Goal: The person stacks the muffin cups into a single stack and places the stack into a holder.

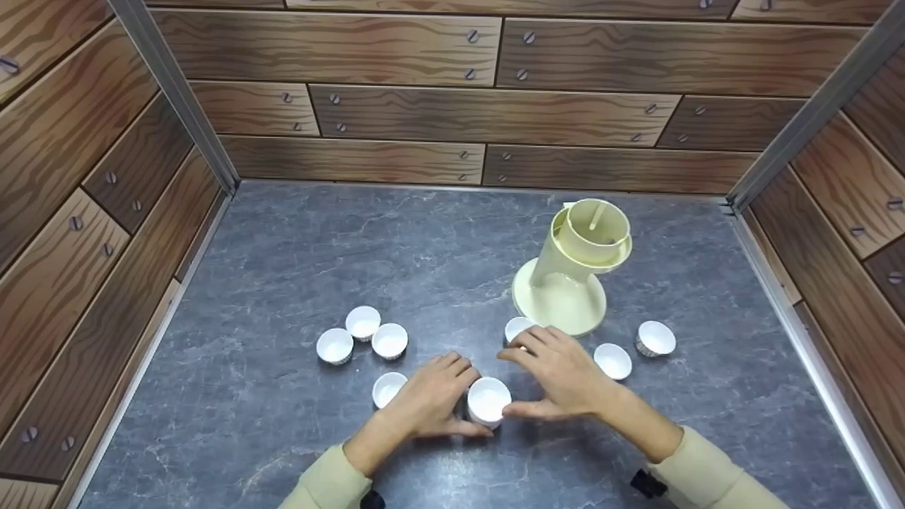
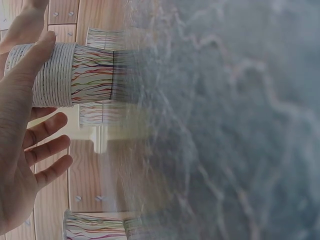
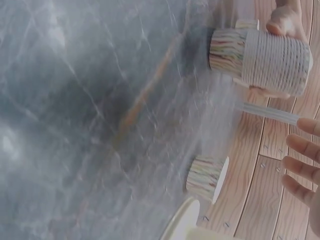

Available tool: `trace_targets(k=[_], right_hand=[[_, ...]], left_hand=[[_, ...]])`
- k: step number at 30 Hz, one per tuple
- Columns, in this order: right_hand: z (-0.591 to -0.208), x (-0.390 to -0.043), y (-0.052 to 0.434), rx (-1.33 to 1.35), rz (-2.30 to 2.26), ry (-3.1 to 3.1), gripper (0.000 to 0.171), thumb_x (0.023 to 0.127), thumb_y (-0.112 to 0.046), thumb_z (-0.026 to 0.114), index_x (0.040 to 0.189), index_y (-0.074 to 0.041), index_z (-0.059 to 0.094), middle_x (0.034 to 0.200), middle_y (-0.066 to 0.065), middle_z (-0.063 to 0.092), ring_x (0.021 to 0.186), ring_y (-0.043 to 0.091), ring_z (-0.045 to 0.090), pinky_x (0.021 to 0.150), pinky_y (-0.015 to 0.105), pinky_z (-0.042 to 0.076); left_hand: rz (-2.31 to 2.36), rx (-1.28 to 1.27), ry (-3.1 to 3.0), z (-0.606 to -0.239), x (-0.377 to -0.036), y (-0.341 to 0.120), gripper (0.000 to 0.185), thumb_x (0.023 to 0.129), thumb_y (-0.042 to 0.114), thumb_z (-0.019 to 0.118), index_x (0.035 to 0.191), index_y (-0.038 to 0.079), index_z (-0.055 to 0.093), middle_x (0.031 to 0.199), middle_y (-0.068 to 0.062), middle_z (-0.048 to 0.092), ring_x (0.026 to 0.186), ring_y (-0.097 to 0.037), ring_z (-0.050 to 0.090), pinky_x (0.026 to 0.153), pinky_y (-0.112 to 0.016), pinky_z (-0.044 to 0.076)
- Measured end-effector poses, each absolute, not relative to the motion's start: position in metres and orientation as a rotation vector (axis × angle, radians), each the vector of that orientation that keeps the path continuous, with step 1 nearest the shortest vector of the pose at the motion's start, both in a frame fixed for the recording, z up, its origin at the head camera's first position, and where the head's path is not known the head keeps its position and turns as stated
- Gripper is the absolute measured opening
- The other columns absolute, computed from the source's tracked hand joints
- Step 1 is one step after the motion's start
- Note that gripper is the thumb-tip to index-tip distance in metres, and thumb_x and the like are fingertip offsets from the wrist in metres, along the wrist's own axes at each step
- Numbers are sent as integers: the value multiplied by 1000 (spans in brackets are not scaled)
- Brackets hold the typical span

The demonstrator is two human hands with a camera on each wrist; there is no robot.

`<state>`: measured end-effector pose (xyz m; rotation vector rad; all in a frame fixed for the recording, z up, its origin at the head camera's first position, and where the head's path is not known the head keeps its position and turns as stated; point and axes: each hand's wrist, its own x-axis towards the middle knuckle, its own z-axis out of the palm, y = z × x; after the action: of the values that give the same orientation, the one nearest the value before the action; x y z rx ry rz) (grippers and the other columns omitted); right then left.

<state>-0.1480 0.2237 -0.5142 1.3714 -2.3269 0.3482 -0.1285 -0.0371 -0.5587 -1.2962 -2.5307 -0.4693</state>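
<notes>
A stack of white ribbed paper cups (image 1: 488, 399) stands on the grey stone tabletop (image 1: 283, 268) between my two hands. My left hand (image 1: 431, 403) lies to its left, the thumb laid along the stack (image 2: 65, 75) and the other fingers (image 2: 47, 150) stretched out apart from it. My right hand (image 1: 558, 375) is to its right, thumb beside the stack (image 3: 270, 55) and fingers (image 3: 302, 160) spread away, reaching over a single cup (image 1: 518, 327). Neither hand grips anything.
Several single white cups stand around: three in a cluster at the left (image 1: 363, 322), one by my left hand (image 1: 388, 388), two at the right (image 1: 655, 338). A cream funnel-shaped stand (image 1: 565, 276) rises behind my right hand. Wood-patterned walls (image 1: 452, 113) enclose three sides.
</notes>
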Motion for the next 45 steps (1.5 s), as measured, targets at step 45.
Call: trace_targets(k=[45], right_hand=[[-535,-187,267,1076,278,-2603,87,74,-66,79,136,-8,60,121,11,58,111,30,55,96,49,43]], left_hand=[[-459,-1307,-2548,-557,-129,-37,70,74,76,73,106,15,61,103,0,60,97,-18,55,87,-35,49]])
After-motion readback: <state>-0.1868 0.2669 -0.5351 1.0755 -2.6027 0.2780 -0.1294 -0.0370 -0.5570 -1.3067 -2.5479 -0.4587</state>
